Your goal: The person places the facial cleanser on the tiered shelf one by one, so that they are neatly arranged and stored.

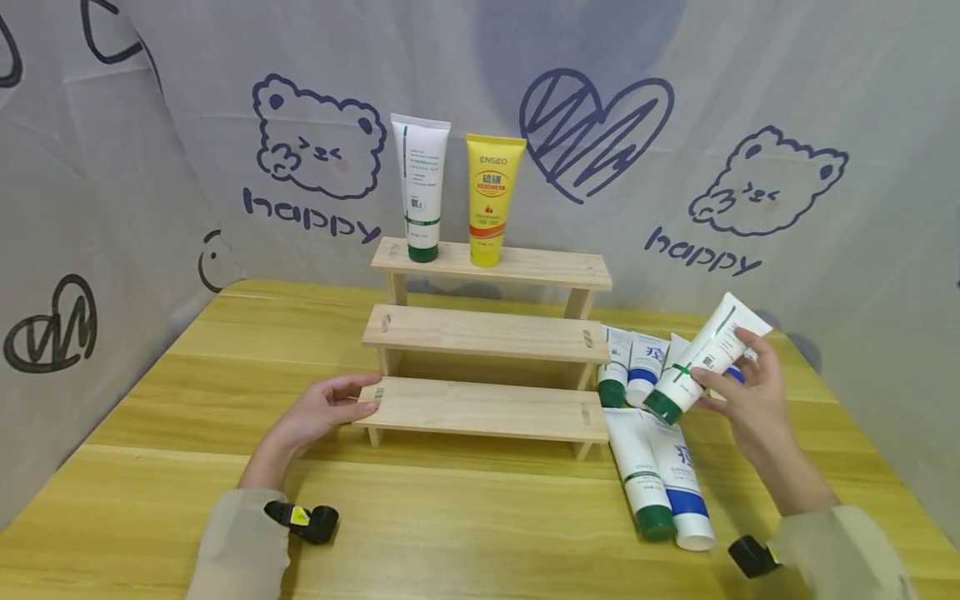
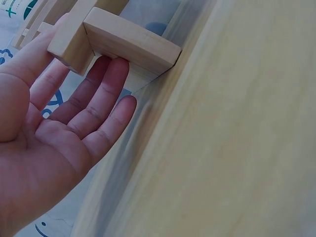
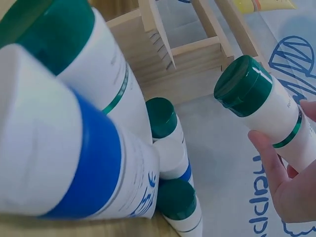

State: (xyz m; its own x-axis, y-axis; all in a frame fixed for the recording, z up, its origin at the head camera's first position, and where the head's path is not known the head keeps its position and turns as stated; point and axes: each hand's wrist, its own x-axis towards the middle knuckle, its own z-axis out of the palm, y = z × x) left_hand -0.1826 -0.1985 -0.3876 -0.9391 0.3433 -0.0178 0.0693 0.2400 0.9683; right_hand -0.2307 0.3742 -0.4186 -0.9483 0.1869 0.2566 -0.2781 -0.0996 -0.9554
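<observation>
Apparently shelving, gripping a tilted green-capped white tube (image 1: 708, 352) in the right hand (image 1: 756, 392) and the wooden stand's lowest shelf (image 1: 483, 408) in the left hand (image 1: 322, 410), probably needing cap-down placement next.

Three-step wooden stand (image 1: 483, 333) on counter (image 1: 450, 525). Top step (image 1: 558, 266): white green-capped tube (image 1: 425, 185) upright; yellow tube (image 1: 494, 200) at its 3 o'clock. Left grip (image 1: 328, 408) at stand's 8 o'clock, holding end of bottom step (image 1: 483, 408). Right grip (image 1: 752, 398) at 3 o'clock, holding tilted white tube (image 1: 707, 352) over lying tubes (image 1: 637, 462). Printed curtain (image 1: 442, 50) at 12 o'clock.
</observation>
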